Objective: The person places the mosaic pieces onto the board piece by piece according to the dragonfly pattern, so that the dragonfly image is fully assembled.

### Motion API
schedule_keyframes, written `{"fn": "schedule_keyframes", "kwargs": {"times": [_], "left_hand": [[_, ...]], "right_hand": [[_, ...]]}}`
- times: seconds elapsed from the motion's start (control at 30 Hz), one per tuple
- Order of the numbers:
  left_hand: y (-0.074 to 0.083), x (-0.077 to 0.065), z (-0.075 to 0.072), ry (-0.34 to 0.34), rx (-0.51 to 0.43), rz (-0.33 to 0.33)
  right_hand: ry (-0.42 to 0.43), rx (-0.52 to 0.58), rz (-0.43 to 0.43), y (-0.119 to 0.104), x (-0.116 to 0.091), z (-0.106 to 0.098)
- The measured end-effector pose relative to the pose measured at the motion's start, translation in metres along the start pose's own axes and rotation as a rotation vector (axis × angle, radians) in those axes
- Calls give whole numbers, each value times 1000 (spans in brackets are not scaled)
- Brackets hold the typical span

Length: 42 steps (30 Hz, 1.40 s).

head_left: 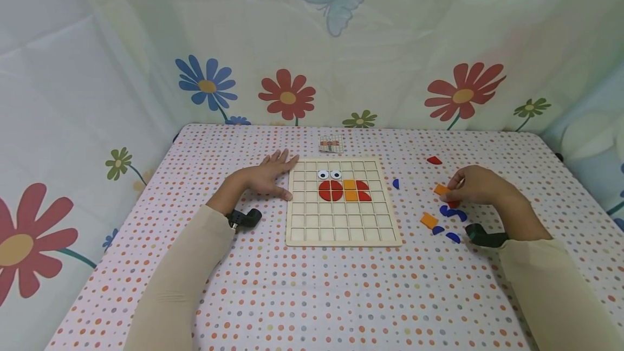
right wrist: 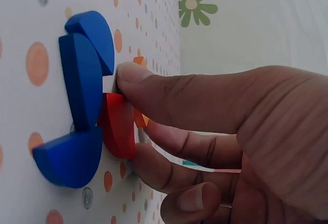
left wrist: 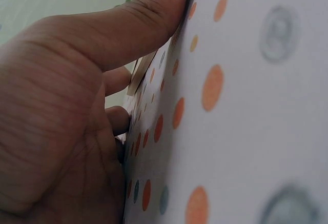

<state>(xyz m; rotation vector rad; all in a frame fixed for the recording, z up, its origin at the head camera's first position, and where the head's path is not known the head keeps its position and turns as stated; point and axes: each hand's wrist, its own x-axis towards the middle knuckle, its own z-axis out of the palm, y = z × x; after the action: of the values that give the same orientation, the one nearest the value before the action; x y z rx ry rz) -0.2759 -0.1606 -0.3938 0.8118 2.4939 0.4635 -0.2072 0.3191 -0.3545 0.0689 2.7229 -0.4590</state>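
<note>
The step in hand looked to be picking out one loose piece from the scatter right of the grid board. The right hand had its thumb and fingers curled about an orange square, apparently pinching it (whether it had left the surface, I could not tell). A red piece lay close by the fingers, with blue half-discs just beside it. The left hand lay spread, gripping nothing, its thumb at the board's left edge, as if steadying it. On the board sat two googly eyes, a red disc and, beside it, an orange block with a red end. The next move, I judged, called for a clean lift clear of the red piece, then a carry leftward and a flat setting into a cell; the small card behind the board seemed the guide.
</note>
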Motion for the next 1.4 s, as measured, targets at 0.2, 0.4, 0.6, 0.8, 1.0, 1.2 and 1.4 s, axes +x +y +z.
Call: {"fn": "schedule_keyframes", "kwargs": {"times": [0.2,0.4,0.6,0.8,1.0,1.2,1.4], "left_hand": [[1,0,-1,-3,0,-3],[1,0,-1,-2,5,-4],[1,-1,0,-5,7,-7],[1,-1,1,-2,4,-14],[2,-1,0,2,1,-5],[2,0,0,0,1,-4],[3,-1,-1,0,2,-11]], "right_hand": [[11,-25,-28,-5,-2,0],[34,-43,-63,-10,-2,4],[51,-34,-66,-19,-2,10],[116,-44,-93,-24,1,15],[159,-30,-88,-26,2,21],[148,-23,-51,-28,0,20],[176,-29,-45,-33,-1,23]]}}
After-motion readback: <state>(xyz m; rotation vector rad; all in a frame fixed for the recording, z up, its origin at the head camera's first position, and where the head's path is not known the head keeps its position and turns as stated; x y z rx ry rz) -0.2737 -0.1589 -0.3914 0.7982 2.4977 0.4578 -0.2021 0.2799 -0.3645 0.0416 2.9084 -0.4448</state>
